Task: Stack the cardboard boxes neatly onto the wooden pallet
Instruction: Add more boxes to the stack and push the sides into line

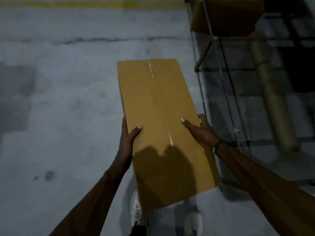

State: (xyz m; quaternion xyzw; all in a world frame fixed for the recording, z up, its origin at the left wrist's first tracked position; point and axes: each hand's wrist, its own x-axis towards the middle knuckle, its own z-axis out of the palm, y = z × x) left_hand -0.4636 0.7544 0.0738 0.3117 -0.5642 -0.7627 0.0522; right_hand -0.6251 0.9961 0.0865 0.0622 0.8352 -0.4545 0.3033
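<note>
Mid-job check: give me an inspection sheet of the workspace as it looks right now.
Surface: grey concrete floor, stained, with a yellow line at the far edge.
Job's things: one taped box, carried above the floor; no pallet in view.
Clutter: nothing seen on the open floor.
Grips: left hand and right hand clamp the box's long sides, thumbs on top.
Cables: nothing seen.
Surroundings: metal rack at right, holding a second box up top; a cardboard tube leans behind it. White shoes below the box.
</note>
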